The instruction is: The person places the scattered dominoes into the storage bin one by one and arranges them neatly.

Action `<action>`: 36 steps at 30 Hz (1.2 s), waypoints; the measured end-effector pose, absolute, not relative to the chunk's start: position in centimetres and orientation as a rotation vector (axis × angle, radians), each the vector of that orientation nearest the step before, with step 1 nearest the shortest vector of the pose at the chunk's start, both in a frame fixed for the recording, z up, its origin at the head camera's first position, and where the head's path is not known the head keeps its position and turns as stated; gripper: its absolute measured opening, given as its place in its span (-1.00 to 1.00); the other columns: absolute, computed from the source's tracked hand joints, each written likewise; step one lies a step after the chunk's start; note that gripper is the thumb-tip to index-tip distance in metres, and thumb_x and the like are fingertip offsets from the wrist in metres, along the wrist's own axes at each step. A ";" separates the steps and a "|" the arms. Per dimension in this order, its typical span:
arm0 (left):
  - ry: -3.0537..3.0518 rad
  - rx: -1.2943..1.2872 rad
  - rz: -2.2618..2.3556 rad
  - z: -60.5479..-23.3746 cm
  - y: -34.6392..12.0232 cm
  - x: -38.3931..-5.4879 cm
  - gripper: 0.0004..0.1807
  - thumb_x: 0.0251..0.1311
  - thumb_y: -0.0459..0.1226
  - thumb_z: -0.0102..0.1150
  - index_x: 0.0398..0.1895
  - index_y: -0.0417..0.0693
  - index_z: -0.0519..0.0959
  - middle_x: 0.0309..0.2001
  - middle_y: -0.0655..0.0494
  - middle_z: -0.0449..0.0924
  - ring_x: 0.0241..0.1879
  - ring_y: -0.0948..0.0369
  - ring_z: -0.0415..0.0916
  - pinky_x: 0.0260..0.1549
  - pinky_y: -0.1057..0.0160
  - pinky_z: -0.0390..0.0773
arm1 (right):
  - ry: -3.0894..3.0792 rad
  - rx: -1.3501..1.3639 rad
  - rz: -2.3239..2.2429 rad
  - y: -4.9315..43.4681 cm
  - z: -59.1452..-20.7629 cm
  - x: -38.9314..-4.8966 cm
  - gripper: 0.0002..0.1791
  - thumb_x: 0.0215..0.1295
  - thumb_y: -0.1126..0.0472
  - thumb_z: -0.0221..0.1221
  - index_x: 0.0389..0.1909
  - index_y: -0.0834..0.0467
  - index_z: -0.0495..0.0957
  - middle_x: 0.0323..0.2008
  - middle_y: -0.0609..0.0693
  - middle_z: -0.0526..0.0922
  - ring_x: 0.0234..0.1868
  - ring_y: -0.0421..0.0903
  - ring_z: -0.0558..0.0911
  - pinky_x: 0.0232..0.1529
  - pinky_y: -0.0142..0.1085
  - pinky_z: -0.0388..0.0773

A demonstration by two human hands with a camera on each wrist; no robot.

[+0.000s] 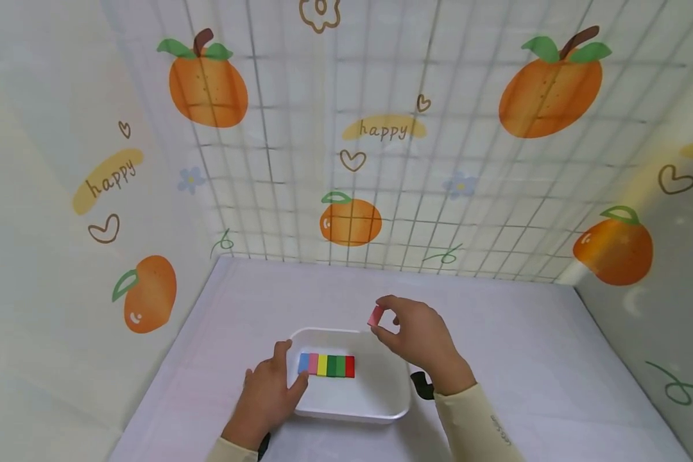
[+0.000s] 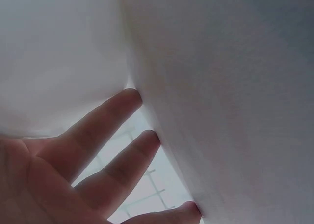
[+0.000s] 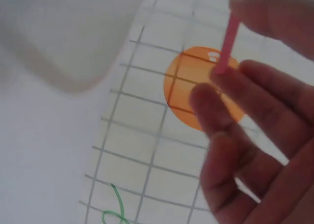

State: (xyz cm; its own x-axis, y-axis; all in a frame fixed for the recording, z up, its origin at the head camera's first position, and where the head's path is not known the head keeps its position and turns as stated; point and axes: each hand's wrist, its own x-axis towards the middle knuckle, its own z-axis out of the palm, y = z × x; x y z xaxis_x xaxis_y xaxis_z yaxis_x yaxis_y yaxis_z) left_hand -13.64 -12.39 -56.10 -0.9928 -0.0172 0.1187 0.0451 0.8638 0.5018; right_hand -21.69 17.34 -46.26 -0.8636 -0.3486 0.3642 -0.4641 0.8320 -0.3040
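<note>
Between thumb and index fingertip, my right hand (image 1: pixel 424 340) pinches a thin pink rectangular block (image 1: pixel 376 315) above the far right edge of a white tray (image 1: pixel 381 391). In the right wrist view the pink block (image 3: pixel 228 43) appears edge-on, its ends against the two fingertips. Inside the tray lies a row of coloured blocks (image 1: pixel 332 366), side by side: blue, pink, yellow, two greens and red. My left hand (image 1: pixel 271 391) rests at the tray's left side, with its thumb beside the blue block. Its straight fingers (image 2: pixel 108 116) reach along the tray's outside in the left wrist view.
The tray stands on a white-covered table (image 1: pixel 496 359). Pale walls printed with oranges enclose it, with a wire grid (image 1: pixel 300 160) showing at the back. A black strap piece (image 1: pixel 423 385) shows by the right wrist.
</note>
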 end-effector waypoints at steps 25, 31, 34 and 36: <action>-2.925 -0.011 -0.773 -56.0 -12.5 -13.7 -0.25 0.37 0.12 0.26 0.48 0.03 0.24 0.05 -0.16 0.71 0.09 -0.09 0.65 0.19 -0.52 0.32 | -2.857 0.945 0.669 13.1 -48.9 -22.0 -0.60 0.16 -0.04 0.53 0.03 -0.16 0.73 -0.21 -0.31 0.74 -0.33 -0.21 0.63 -0.22 -0.22 0.65; -2.885 -0.054 -0.757 -56.0 -12.7 -13.9 -0.27 0.38 0.10 0.25 0.46 0.03 0.25 0.00 -0.17 0.72 0.06 -0.09 0.66 0.16 -0.49 0.35 | -3.021 1.001 0.487 12.4 -49.9 -22.5 -0.65 0.15 0.05 0.50 -0.01 -0.12 0.78 -0.27 -0.23 0.74 -0.24 -0.14 0.56 -0.10 -0.10 0.62; -2.899 -0.046 -0.763 -55.9 -12.6 -13.8 -0.27 0.38 0.11 0.24 0.46 0.03 0.24 0.02 -0.18 0.72 0.08 -0.09 0.65 0.17 -0.50 0.34 | -3.064 0.969 0.383 12.1 -50.4 -22.5 -0.63 0.13 0.08 0.49 0.00 -0.11 0.79 -0.33 -0.24 0.71 -0.30 -0.13 0.53 -0.19 -0.12 0.59; -2.907 -0.040 -0.769 -55.8 -12.6 -13.7 -0.26 0.38 0.11 0.24 0.46 0.02 0.25 0.03 -0.18 0.71 0.09 -0.09 0.65 0.17 -0.51 0.33 | -3.078 0.938 0.322 12.0 -50.6 -22.4 -0.60 0.10 0.07 0.50 0.02 -0.11 0.79 -0.35 -0.26 0.70 -0.32 -0.14 0.52 -0.24 -0.14 0.57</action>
